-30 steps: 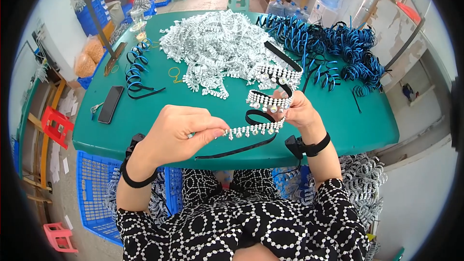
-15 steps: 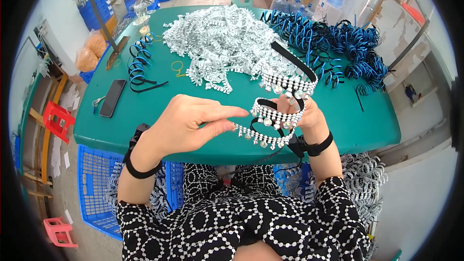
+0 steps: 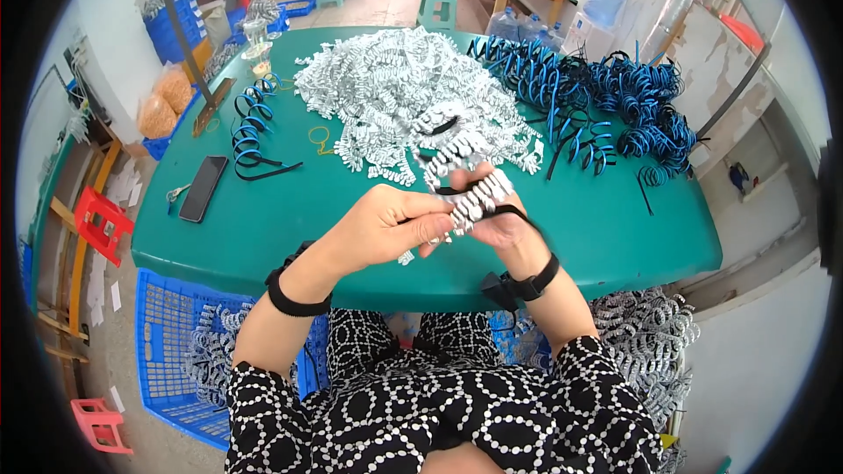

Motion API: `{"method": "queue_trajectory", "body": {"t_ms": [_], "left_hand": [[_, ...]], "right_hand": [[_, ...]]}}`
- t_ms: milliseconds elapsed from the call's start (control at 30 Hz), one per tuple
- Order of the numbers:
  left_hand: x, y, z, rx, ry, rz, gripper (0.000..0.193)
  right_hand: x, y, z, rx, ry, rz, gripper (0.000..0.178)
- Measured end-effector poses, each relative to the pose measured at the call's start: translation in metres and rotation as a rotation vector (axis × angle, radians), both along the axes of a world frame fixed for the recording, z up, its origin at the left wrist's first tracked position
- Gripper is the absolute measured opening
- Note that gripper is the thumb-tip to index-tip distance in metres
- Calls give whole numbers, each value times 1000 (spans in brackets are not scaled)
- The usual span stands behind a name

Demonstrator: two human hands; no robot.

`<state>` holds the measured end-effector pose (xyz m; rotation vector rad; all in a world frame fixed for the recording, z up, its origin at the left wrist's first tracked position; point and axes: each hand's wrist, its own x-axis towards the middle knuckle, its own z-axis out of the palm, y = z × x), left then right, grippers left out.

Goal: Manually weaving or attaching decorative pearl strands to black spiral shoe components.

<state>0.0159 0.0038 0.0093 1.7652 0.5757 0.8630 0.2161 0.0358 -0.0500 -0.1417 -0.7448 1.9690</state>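
Observation:
A coiled strip of trim (image 3: 481, 197), silver-white with a black band, is held over the near middle of the green table (image 3: 597, 246). My left hand (image 3: 395, 226) pinches one part of it between thumb and forefinger. My right hand (image 3: 505, 226) is behind and under the coil, with its fingers curled round it and partly hidden. The far loops of the strip are smeared by motion and overlap the large pile of white coiled trim (image 3: 378, 79) beyond.
Black-and-blue coiled strips (image 3: 632, 79) are heaped at the far right; one such coil (image 3: 248, 118) lies at left. Near it are a phone (image 3: 204, 189) and a yellow loop (image 3: 320, 139). Below the table's edge, a blue basket (image 3: 162, 360) holds more coils.
The strip has turned over, from its gem-hung face to its white side, and its loops are drawn closer together. My right hand has moved left; my left hand has moved slightly right.

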Motion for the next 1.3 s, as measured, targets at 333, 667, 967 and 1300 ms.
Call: {"method": "queue_trajectory", "body": {"t_ms": [333, 667, 967, 1300], "left_hand": [[-13, -11, 14, 439, 396, 341, 16], [-13, -17, 5, 592, 467, 190, 15], [-37, -18, 5, 144, 521, 230, 18], [-50, -32, 13, 284, 472, 222, 9]], "right_hand": [[61, -10, 89, 624, -1087, -266, 22], [24, -16, 109, 1031, -1427, 270, 22], [31, -25, 86, 1232, -1364, 15, 12], [33, -39, 68, 1298, -1440, -237, 13]]}}
